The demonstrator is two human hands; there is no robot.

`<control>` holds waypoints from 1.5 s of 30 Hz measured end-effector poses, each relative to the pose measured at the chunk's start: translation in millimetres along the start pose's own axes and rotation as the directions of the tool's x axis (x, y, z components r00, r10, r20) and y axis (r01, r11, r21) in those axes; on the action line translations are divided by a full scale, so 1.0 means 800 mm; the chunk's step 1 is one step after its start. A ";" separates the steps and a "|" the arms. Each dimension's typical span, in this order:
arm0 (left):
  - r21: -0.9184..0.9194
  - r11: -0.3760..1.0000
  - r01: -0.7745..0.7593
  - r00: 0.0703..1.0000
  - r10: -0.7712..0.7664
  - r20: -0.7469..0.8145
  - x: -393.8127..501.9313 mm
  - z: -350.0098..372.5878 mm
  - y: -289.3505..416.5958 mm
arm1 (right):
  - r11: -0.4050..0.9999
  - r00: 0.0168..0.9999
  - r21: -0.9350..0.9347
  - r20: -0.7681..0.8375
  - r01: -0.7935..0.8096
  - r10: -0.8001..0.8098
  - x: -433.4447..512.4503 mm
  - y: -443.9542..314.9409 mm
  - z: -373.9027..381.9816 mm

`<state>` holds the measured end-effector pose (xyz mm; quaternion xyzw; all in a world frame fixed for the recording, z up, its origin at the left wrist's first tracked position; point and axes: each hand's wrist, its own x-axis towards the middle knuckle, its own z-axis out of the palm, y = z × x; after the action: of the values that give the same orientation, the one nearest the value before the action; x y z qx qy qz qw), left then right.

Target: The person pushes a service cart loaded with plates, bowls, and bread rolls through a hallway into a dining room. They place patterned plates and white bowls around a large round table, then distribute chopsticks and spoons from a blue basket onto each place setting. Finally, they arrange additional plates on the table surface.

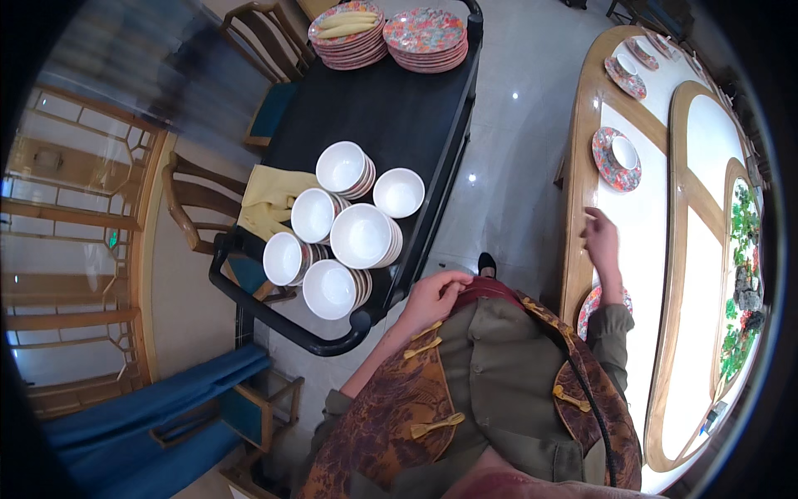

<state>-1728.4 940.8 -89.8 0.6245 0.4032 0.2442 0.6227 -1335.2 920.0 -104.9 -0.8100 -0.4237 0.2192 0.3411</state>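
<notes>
My left hand (433,295) is at my waist, beside the dark red apron cloth (483,292), fingers loosely bent, with no object seen in it. My right hand (600,236), slightly blurred, is over the wooden rim of the dining table (576,206), its fingers curled apart and empty. Beyond it sits a floral plate (603,168) with a white bowl (624,153) on it. Another floral plate (589,312) is partly hidden by my right forearm. Left of me, stacked white bowls (361,236) stand on a black cart (368,109).
A yellow cloth (265,193) lies beside the bowls. At the cart's far end are stacked floral plates (426,34), one stack holding yellow-white items (349,24). Wooden chairs (199,193) line the left. Greenery (742,231) fills the table's centre.
</notes>
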 end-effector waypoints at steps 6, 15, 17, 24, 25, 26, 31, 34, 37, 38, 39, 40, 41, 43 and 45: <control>-0.132 0.981 0.141 0.969 -0.164 -0.185 -0.013 -0.012 -0.037 | 0.958 0.940 -0.092 0.238 0.273 -0.245 0.009 -0.080 0.062; -0.202 0.962 0.183 0.978 -0.199 -0.065 0.026 0.006 -0.055 | 0.936 0.933 -0.175 0.250 0.307 -0.259 0.036 -0.044 0.069; -0.172 0.960 0.219 0.975 -0.224 -0.008 0.049 0.014 -0.059 | 0.951 0.954 -0.166 0.198 0.260 -0.226 0.046 -0.017 0.066; -0.020 0.919 0.393 0.914 -0.389 0.112 0.129 0.045 -0.066 | 0.983 0.982 -0.045 0.079 0.178 -0.174 0.071 0.074 0.055; 0.014 0.910 0.415 0.903 -0.414 0.116 0.140 0.050 -0.063 | 0.985 0.983 -0.030 0.074 0.169 -0.166 0.074 0.084 0.052; 0.046 0.896 0.442 0.888 -0.444 0.122 0.151 0.057 -0.059 | 0.987 0.985 -0.015 0.069 0.157 -0.156 0.077 0.093 0.048; 0.145 0.858 0.492 0.848 -0.510 0.145 0.195 0.092 -0.040 | 0.990 0.990 0.012 0.006 0.140 -0.140 0.107 0.128 0.041; 0.213 0.851 0.479 0.844 -0.514 0.155 0.209 0.113 -0.035 | 0.991 0.992 0.037 0.003 0.125 -0.125 0.126 0.144 0.047; 0.251 0.840 0.481 0.837 -0.525 0.155 0.217 0.124 -0.032 | 0.990 0.991 0.055 0.028 0.129 -0.131 0.145 0.155 0.057; 0.247 0.831 0.498 0.829 -0.540 0.146 0.217 0.125 -0.031 | 0.991 0.991 0.060 0.041 0.121 -0.124 0.149 0.157 0.061; 0.238 0.818 0.524 0.816 -0.562 0.136 0.218 0.125 -0.030 | 0.990 0.992 0.078 0.042 0.116 -0.119 0.153 0.157 0.065; 0.219 0.800 0.558 0.800 -0.589 0.115 0.219 0.125 -0.030 | 0.991 0.994 0.090 0.043 0.096 -0.100 0.157 0.158 0.068; 0.239 0.787 0.569 0.790 -0.604 0.107 0.219 0.125 -0.031 | 0.992 0.996 0.102 0.051 0.070 -0.076 0.160 0.158 0.070; 0.236 0.769 0.594 0.770 -0.629 0.107 0.221 0.123 -0.039 | 0.995 0.998 0.098 0.056 0.029 -0.035 0.166 0.156 0.074; 0.207 0.766 0.609 0.765 -0.636 0.104 0.222 0.123 -0.053 | 0.999 0.998 0.032 0.056 0.038 -0.040 0.171 0.151 0.076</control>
<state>-1558.9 1022.8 -176.3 0.5212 0.5522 -0.0636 0.6475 -1234.5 1007.4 -243.9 -0.7895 -0.4455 0.2421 0.3457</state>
